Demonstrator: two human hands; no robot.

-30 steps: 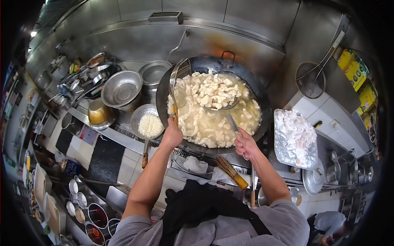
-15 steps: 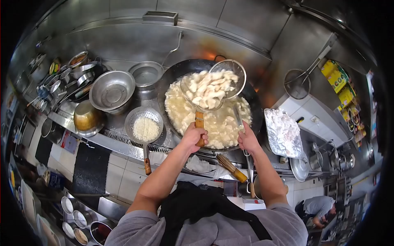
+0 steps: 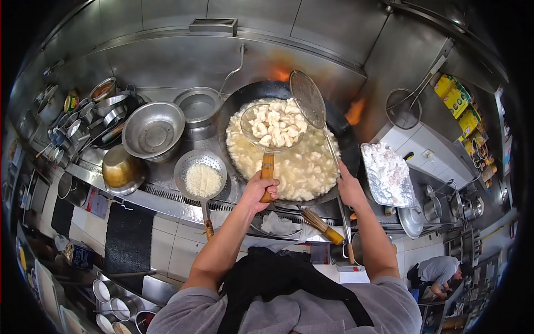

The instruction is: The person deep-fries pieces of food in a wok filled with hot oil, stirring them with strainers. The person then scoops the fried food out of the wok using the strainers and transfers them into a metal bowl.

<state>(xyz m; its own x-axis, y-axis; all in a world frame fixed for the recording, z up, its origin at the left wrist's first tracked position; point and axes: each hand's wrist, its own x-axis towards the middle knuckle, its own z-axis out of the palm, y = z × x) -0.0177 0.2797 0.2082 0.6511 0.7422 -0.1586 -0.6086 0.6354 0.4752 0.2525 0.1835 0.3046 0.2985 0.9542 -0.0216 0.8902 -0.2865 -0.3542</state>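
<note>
My left hand (image 3: 258, 189) is wrapped round the wooden handle of a wire skimmer (image 3: 267, 172). Its basket holds a heap of pale battered pieces (image 3: 276, 123) over a large black wok (image 3: 347, 133). In the wok, more pale pieces (image 3: 303, 175) lie in bubbling oil. My right hand (image 3: 348, 186) grips the metal handle of a mesh strainer (image 3: 307, 100), which is tilted up at the skimmer's right with its mesh showing no pieces on it. Flames glow behind the wok's right rim.
A foil-lined tray (image 3: 389, 175) of white floured pieces stands right of the wok. To the left are a perforated ladle (image 3: 201, 175) with pale grains and a metal basin (image 3: 153, 131). A bamboo brush (image 3: 322, 226) lies in front. Another person (image 3: 438, 273) is at lower right.
The pieces have passed from the right-hand strainer into the left-hand skimmer, which moved from the wok's left side to its middle. The strainer has swung up and tilted.
</note>
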